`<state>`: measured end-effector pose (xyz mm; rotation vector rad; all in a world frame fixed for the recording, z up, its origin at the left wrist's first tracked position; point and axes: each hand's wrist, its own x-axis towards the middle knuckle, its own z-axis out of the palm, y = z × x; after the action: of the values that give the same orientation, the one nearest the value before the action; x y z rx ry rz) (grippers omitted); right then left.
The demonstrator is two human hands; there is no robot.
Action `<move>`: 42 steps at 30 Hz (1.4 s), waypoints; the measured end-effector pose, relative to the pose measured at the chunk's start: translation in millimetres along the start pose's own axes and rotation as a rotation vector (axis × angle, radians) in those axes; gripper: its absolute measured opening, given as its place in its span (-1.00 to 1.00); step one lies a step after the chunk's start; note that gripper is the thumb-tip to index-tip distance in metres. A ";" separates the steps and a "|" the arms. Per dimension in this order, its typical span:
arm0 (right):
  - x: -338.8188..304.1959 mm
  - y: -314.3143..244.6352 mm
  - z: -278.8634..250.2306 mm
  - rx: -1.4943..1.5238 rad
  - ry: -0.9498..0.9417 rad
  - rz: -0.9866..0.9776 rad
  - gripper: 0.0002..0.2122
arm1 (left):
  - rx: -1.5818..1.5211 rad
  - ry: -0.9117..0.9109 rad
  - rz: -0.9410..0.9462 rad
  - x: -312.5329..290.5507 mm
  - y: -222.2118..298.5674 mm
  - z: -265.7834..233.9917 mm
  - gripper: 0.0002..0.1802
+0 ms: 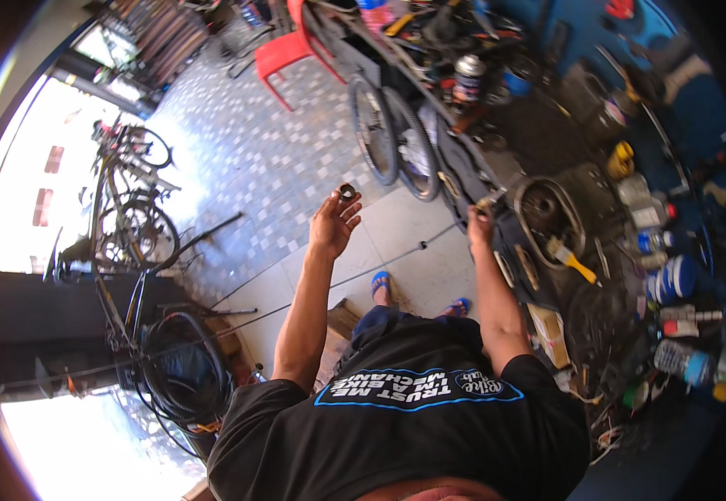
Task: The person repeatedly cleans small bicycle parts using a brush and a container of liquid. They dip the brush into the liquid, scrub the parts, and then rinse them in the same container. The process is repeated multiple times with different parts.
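Observation:
My left hand (331, 227) is raised in front of me, palm up and fingers partly spread. A small dark metal ring with a hollow middle (347, 192) rests at its fingertips, by the thumb and index finger. Further right, my right hand (480, 224) is closed at the workbench edge on a small thing I cannot make out. A metallic piece (495, 199) shows just beyond those fingers. Close by on the bench lies an oval metal pan (584, 224) with a dark round part (541, 206) in it. A brush with a yellow handle (576, 265) leans over the pan's near rim.
Bottles (654, 212), a spray can (468, 77) and loose tools crowd the bench on the right. Bicycle wheels (373, 129) lean against its side. A red chair (292, 57) stands on the tiled floor ahead. Bicycles (133, 225) stand at the left.

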<state>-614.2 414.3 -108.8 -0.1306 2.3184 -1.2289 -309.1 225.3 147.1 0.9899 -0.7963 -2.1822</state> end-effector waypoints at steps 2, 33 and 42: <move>-16.3 -27.4 3.8 0.103 0.089 -0.055 -0.20 | -0.042 0.034 0.037 -21.8 12.2 -47.2 -0.55; -340.8 -340.8 272.5 -1.159 -0.763 -1.157 -0.69 | 0.262 0.479 0.165 114.6 107.0 -345.6 -0.62; -341.2 -359.8 296.6 -1.188 -0.833 -1.090 -0.79 | 0.388 0.522 0.197 117.7 111.9 -357.0 -0.64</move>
<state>-230.4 88.2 174.3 -2.0070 1.7751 0.1619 -56.8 -26.8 -16.0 1.5168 -1.0212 -1.5243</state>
